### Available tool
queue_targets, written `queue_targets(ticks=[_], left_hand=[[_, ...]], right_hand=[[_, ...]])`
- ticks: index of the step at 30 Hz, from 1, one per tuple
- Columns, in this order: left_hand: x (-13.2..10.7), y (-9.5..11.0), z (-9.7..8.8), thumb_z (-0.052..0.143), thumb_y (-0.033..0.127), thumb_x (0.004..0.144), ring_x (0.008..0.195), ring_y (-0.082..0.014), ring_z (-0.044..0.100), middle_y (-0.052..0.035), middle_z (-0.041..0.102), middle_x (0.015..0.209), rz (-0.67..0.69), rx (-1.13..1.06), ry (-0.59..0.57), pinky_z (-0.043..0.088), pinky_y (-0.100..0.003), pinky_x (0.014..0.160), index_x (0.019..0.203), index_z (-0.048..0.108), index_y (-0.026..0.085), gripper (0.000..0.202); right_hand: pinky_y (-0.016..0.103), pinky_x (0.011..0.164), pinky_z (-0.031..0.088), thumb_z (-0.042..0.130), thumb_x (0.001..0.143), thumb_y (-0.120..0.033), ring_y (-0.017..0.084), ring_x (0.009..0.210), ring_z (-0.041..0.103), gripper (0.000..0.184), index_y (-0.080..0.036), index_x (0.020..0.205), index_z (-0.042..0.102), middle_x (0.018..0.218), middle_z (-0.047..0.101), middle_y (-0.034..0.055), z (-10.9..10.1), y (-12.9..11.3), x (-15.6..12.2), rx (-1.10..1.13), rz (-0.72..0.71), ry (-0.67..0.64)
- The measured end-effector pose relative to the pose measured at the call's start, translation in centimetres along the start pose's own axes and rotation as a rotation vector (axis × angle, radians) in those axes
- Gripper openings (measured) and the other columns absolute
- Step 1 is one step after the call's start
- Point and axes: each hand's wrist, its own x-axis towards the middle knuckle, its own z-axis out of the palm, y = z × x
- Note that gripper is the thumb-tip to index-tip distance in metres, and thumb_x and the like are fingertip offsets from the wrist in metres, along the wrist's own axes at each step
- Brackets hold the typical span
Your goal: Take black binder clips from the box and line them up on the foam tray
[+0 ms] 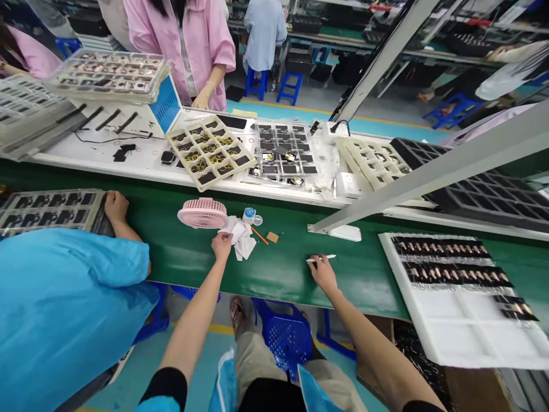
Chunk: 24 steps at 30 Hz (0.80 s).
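My left hand (pixel 222 245) is closed on a crumpled white tissue (pixel 245 243) beside the pink fan (pixel 203 213) on the green bench. Between the fingers of my right hand (pixel 322 273) is a slim white pen-like tool (pixel 329 256), held just over the bench top. Near the tissue stand a small blue-and-white bottle (pixel 249 215) and a clear round lid or dish (pixel 258 220). An orange stick (pixel 259 235) and a small tan square block (pixel 272 236) lie to the right of the tissue.
A white foam tray (pixel 463 326) with rows of small dark parts stands at the right. A slanting metal post (pixel 386 183) rises from the bench. Parts trays (pixel 210 150) line the white shelf. A co-worker in blue (pixel 68 309) sits close at left; a blue stool (pixel 286 337) is below.
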Motion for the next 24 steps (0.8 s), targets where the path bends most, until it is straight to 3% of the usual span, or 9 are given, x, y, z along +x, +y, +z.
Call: queue_targets(ticks=[5, 10, 14, 18, 22, 24], left_hand=[[0.0, -0.1, 0.1, 0.067, 0.041, 0.078, 0.083, -0.0235, 0.068, -0.0054, 0.073, 0.082, -0.044, 0.015, -0.014, 0.048, -0.034, 0.085, 0.078, 0.069, 0.022, 0.019], [0.0, 0.4, -0.5, 0.067, 0.039, 0.076, 0.081, -0.0230, 0.068, -0.0051, 0.072, 0.080, -0.052, 0.006, -0.029, 0.049, -0.033, 0.083, 0.078, 0.068, 0.021, 0.018], [-0.1, 1.7, -0.8, 0.065, 0.035, 0.077, 0.079, -0.0233, 0.067, -0.0058, 0.071, 0.077, -0.039, -0.008, -0.010, 0.050, -0.036, 0.084, 0.080, 0.067, 0.019, 0.016], [-1.1, 2.9, -1.6, 0.063, 0.032, 0.077, 0.080, -0.0222, 0.067, -0.0068, 0.072, 0.082, -0.017, -0.077, 0.004, 0.052, -0.035, 0.083, 0.096, 0.071, 0.017, 0.025], [-4.4, 2.9, -2.3, 0.057, 0.033, 0.080, 0.087, -0.0224, 0.067, -0.0121, 0.073, 0.096, -0.031, -0.156, 0.051, 0.053, -0.034, 0.082, 0.108, 0.070, 0.012, 0.037], [-7.3, 2.9, -2.0, 0.056, 0.036, 0.081, 0.087, -0.0222, 0.067, -0.0134, 0.073, 0.100, -0.032, -0.185, 0.053, 0.054, -0.033, 0.079, 0.109, 0.070, 0.010, 0.040]], right_hand=[[0.045, 0.103, 0.044, 0.047, 0.096, -0.031, 0.030, 0.114, 0.053, 0.026, -0.018, 0.116, 0.059, 0.125, 0.056, 0.0139, -0.4, 0.1, -0.9, 0.042, -0.049, 0.017], [0.045, 0.106, 0.045, 0.047, 0.091, -0.029, 0.029, 0.121, 0.053, 0.044, -0.017, 0.134, 0.052, 0.145, 0.042, 0.0145, -1.8, 0.1, -2.3, 0.213, 0.005, 0.018], [0.043, 0.099, 0.052, 0.045, 0.092, -0.034, 0.027, 0.110, 0.061, 0.050, -0.020, 0.140, 0.047, 0.150, 0.037, 0.0137, -2.9, 1.4, -6.5, 0.306, 0.113, 0.015], [0.041, 0.092, 0.055, 0.043, 0.095, -0.037, 0.027, 0.109, 0.062, 0.049, -0.020, 0.140, 0.046, 0.149, 0.037, 0.0147, -3.4, 3.0, -10.1, 0.344, 0.135, 0.052], [0.039, 0.083, 0.056, 0.045, 0.095, -0.031, 0.026, 0.100, 0.064, 0.050, -0.021, 0.144, 0.044, 0.152, 0.033, 0.0141, -3.9, 3.0, -7.6, 0.263, 0.110, 0.055], [0.041, 0.090, 0.053, 0.048, 0.095, -0.027, 0.029, 0.110, 0.059, 0.049, -0.020, 0.144, 0.047, 0.151, 0.034, 0.0144, -3.9, 2.9, -4.8, 0.191, 0.013, 0.076]])
